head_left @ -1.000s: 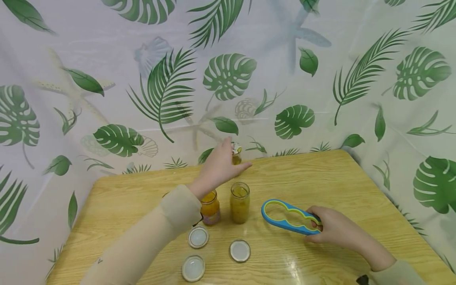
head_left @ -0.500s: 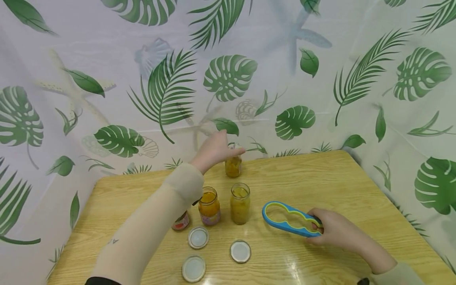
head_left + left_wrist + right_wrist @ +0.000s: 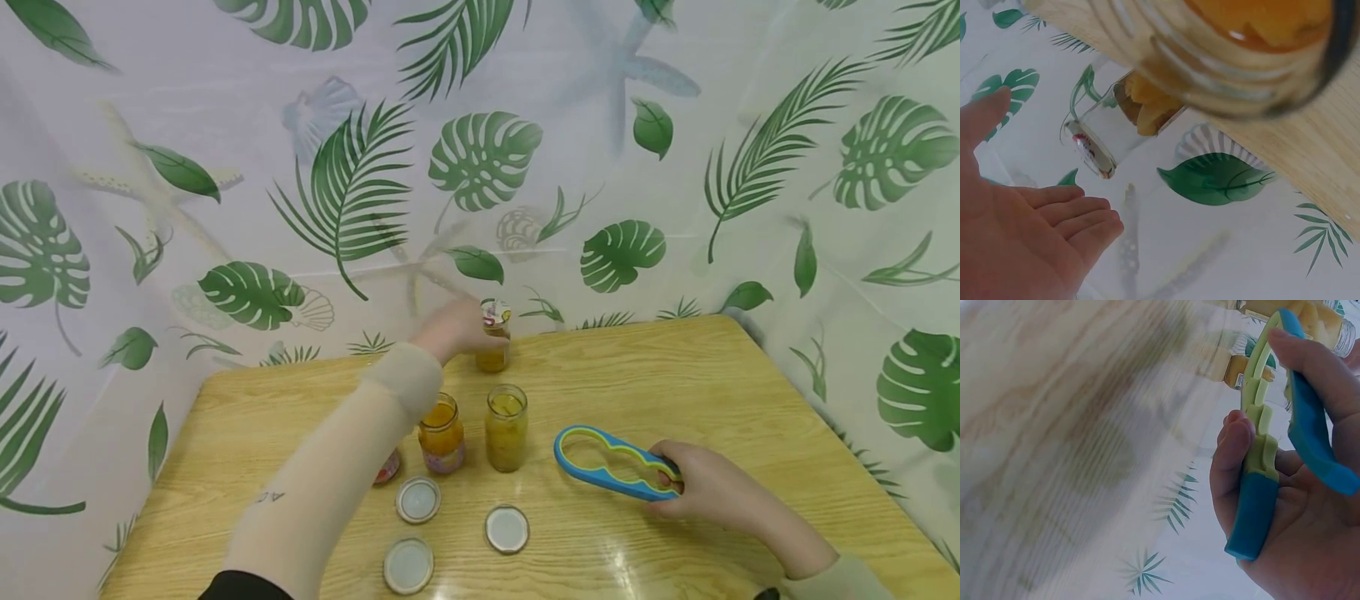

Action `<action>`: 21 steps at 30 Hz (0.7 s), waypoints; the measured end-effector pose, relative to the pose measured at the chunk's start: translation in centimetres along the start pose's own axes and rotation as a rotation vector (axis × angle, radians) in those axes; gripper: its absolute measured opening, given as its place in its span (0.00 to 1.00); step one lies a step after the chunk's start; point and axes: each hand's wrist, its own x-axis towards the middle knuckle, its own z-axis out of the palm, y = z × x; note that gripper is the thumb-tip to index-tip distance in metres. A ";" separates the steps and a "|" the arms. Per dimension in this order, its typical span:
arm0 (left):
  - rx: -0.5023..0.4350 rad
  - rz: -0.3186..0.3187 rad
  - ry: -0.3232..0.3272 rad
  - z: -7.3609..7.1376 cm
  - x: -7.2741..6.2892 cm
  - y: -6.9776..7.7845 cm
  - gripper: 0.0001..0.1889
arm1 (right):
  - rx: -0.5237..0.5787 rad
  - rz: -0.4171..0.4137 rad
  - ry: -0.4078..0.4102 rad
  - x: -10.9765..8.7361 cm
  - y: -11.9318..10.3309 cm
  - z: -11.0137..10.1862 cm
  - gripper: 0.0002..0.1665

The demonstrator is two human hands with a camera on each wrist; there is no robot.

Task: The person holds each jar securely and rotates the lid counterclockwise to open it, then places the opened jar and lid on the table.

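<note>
My left hand [image 3: 453,327] is at a lidded glass jar [image 3: 493,360] of orange fruit at the table's back edge, its thumb in front of the glass in the head view. In the left wrist view, the fingers of that hand [image 3: 1054,231] are extended and a gap separates them from the jar's printed lid [image 3: 1090,150]. My right hand [image 3: 712,487] grips a blue and yellow multi-ring jar opener [image 3: 600,477] by one end, above the table's right part. Fingers and thumb wrap the opener [image 3: 1257,519] in the right wrist view.
Uncovered jars of orange [image 3: 442,442] and yellow contents [image 3: 506,437] stand mid-table. Another jar [image 3: 387,468] is mostly hidden by my left sleeve. Three loose lids, one nearest the jars [image 3: 417,500], one in front [image 3: 408,566] and one rightward [image 3: 507,529], lie nearer me. Leaf-patterned cloth hangs behind.
My left hand rose slightly off the back jar and drew left, then came down beside it with the thumb across its front. The right hand and jar opener have hardly moved.
</note>
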 end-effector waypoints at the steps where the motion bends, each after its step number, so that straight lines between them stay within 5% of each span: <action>1: 0.020 0.005 -0.019 0.1 0.0 0.1 0.23 | 0.000 0.002 -0.001 0.0 0.0 0.0 0.29; 9: 0.047 -0.067 -0.118 0.9 -0.5 0.9 0.40 | 0.003 0.007 -0.005 -0.1 0.2 0.2 0.29; 21: 0.133 -0.045 -0.133 1.4 -0.1 0.9 0.41 | 0.005 -0.013 0.014 -0.2 0.6 0.3 0.29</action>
